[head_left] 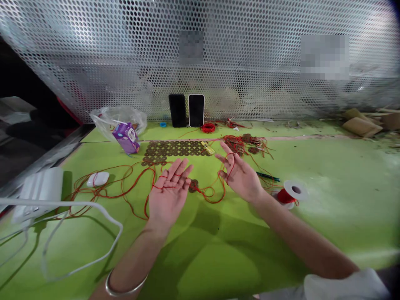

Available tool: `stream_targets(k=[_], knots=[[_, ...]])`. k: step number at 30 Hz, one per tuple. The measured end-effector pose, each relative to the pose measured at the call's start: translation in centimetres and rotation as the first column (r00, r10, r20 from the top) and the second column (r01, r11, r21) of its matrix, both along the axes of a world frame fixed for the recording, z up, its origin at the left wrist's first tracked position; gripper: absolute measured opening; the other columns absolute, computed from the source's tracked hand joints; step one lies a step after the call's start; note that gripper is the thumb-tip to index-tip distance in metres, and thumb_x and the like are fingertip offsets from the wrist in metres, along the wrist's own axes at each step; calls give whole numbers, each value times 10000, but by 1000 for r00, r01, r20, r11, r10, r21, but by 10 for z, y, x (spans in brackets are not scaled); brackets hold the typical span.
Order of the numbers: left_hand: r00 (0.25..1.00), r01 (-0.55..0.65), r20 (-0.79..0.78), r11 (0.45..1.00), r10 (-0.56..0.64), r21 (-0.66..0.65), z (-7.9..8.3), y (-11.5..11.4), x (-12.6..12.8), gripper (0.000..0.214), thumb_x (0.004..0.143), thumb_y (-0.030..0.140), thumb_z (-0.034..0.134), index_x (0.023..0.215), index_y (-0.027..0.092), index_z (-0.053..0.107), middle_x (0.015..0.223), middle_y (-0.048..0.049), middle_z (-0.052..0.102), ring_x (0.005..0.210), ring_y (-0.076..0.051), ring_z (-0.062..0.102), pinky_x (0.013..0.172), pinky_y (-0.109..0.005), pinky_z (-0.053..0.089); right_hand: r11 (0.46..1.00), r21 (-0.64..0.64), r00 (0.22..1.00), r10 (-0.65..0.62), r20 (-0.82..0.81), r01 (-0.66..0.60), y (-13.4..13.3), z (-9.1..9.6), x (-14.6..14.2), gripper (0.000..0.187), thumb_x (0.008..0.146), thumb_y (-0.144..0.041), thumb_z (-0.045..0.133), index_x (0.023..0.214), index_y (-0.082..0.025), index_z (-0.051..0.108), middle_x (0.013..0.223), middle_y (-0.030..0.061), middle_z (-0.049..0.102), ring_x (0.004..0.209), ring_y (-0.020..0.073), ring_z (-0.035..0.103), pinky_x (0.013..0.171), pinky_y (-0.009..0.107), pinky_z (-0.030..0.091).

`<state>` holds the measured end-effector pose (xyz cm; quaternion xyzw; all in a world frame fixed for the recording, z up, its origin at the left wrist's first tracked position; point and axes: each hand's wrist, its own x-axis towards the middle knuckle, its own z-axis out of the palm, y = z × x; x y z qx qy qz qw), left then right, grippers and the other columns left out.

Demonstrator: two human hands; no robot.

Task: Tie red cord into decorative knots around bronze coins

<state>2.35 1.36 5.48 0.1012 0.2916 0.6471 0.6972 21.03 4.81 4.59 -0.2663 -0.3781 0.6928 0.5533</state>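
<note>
My left hand (168,192) lies palm up over the green table (218,250), fingers stretched out, with red string (118,193) draped across its fingers. My right hand (239,173) is raised beside it, fingers spread, with the same red string looped round its fingers. Between the two hands a small bundle of round brown coins (193,185) hangs on the string just above the table. A flat array of several brown coins (175,149) lies beyond my hands.
A spool of red string (290,193) sits right of my right wrist. Two phones (187,110) lean on the perforated metal wall (218,62). A purple box (126,137), plastic bag (118,118), white earbud case (98,178) and white power strip (37,193) stand left. Finished coin bundles (246,143) lie behind.
</note>
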Motion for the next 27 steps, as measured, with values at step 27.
stream_targets(k=[27], knots=[[991, 55, -134, 908, 2, 415, -5, -10, 3, 380, 941, 277, 304, 981, 345, 675, 1401, 109, 429, 1379, -220, 198, 1075, -499, 293, 869, 366, 526, -152, 837, -332, -30, -20, -44, 62, 831, -184, 480, 778, -177, 512, 631, -40, 495, 518, 72, 396, 516, 194, 301]])
